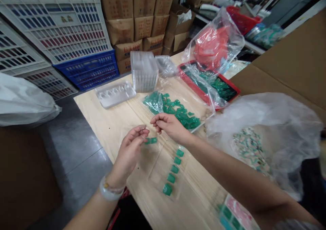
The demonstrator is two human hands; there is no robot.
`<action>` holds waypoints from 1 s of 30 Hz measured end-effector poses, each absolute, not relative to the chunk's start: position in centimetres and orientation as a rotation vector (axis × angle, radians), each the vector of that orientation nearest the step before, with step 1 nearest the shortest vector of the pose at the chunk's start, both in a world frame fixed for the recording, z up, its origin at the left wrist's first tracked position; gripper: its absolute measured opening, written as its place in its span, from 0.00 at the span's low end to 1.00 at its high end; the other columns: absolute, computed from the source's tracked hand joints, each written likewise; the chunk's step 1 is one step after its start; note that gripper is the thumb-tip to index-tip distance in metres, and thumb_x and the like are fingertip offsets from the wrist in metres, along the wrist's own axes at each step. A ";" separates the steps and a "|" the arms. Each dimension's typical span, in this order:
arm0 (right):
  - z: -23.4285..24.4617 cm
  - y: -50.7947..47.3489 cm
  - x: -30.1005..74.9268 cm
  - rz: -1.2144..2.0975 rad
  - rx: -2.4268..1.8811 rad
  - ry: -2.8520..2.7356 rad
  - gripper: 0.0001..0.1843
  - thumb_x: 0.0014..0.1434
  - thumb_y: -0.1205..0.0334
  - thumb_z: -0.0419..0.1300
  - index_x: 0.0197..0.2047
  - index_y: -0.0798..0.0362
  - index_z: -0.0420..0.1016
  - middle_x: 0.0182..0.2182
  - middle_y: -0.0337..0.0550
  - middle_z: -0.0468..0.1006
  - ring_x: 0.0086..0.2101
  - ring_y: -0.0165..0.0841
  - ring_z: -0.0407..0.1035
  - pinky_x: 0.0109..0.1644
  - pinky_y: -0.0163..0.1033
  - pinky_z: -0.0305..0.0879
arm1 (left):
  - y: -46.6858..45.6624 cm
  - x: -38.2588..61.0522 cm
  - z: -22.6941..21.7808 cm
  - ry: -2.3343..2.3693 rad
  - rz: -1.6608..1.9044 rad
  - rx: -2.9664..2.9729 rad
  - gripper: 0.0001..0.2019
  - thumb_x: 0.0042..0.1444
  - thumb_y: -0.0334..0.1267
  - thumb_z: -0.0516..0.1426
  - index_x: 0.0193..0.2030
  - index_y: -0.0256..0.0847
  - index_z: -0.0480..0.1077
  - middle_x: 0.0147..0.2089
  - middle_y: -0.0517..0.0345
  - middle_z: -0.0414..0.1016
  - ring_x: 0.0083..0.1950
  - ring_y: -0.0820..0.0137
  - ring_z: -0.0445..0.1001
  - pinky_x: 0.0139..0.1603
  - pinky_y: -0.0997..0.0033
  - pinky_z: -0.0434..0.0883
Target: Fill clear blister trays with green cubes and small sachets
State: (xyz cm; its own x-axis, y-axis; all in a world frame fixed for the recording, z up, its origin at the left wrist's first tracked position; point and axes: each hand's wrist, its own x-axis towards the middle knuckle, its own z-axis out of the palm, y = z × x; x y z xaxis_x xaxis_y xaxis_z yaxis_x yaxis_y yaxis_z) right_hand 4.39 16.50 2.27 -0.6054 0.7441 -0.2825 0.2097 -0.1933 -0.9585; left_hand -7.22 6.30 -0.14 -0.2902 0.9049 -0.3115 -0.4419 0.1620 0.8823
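Observation:
My left hand (132, 145) hovers over the near-left part of the wooden table, thumb and fingers pinched together; anything between them is too small to make out. Close by, my right hand (170, 126) is also closed in a pinch, its fingertips a short gap from the left ones, its contents hidden. Beneath the left fingers lie small green pieces (152, 140) that seem to be in a clear tray. A second clear plastic tray (156, 170) carries a row of several green pieces (174, 169). Beyond my right hand spreads a pile of green translucent pieces (182, 112).
Stacked clear trays (144, 72) and a single clear tray (115, 94) stand at the back left. A red bin (197, 89) holds green pieces under plastic. On the right sits a plastic bag (270, 121) of small mixed pieces. Crates (88, 70) and cartons (119, 33) line the back.

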 end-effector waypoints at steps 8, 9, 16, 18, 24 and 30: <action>2.8 15.0 5.1 1.044 -0.975 -2.212 0.04 0.51 0.69 0.53 0.32 0.56 0.69 0.30 0.41 0.65 0.31 0.26 0.63 0.36 0.32 0.62 | 7.4 -6.3 2.5 0.837 1.307 0.353 0.15 0.40 0.25 0.52 0.38 0.37 0.69 0.42 0.54 0.69 0.43 0.71 0.66 0.40 0.72 0.65; 2.8 15.0 5.4 0.901 -0.973 -2.314 0.05 0.53 0.69 0.52 0.31 0.56 0.69 0.30 0.41 0.65 0.32 0.27 0.63 0.36 0.33 0.62 | 7.7 -5.9 2.7 0.810 1.279 0.368 0.15 0.40 0.25 0.52 0.38 0.38 0.69 0.42 0.54 0.69 0.43 0.71 0.66 0.40 0.72 0.65; 5.9 20.4 11.1 0.104 -1.416 -2.474 0.13 0.56 0.69 0.44 0.41 0.58 0.66 0.36 0.51 0.69 0.38 0.35 0.64 0.40 0.36 0.60 | 15.1 -2.7 2.6 1.142 1.173 0.996 0.20 0.44 0.30 0.51 0.47 0.37 0.65 0.43 0.51 0.70 0.42 0.67 0.68 0.42 0.67 0.66; 7.8 24.1 14.2 -0.072 -1.592 -2.302 0.16 0.57 0.69 0.42 0.46 0.58 0.64 0.38 0.51 0.70 0.39 0.36 0.64 0.41 0.37 0.59 | 18.4 -2.2 1.8 1.398 1.153 1.381 0.18 0.48 0.33 0.51 0.48 0.36 0.65 0.43 0.50 0.70 0.43 0.66 0.68 0.45 0.65 0.65; 10.0 34.7 22.7 -0.449 -2.123 -2.053 0.17 0.58 0.67 0.42 0.47 0.59 0.64 0.36 0.55 0.72 0.37 0.40 0.66 0.36 0.39 0.58 | 24.2 -2.0 0.5 1.912 0.543 2.113 0.12 0.47 0.34 0.54 0.38 0.32 0.70 0.43 0.39 0.68 0.51 0.53 0.62 0.49 0.56 0.59; 6.3 38.9 25.7 -0.399 -2.277 -2.134 0.17 0.53 0.71 0.48 0.46 0.59 0.67 0.42 0.57 0.69 0.40 0.39 0.65 0.37 0.38 0.58 | 24.9 0.2 -0.7 1.789 0.431 1.954 0.13 0.42 0.37 0.59 0.36 0.35 0.71 0.42 0.40 0.69 0.48 0.51 0.65 0.49 0.54 0.57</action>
State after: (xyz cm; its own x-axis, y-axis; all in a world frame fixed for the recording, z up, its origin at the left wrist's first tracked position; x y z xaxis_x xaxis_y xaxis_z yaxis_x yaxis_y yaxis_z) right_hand 25.75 38.90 6.31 0.0478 0.9825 0.1801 0.9812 -0.0799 0.1755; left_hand 0.21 24.89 -0.67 0.1080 0.9915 -0.0726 0.8497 -0.0542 0.5246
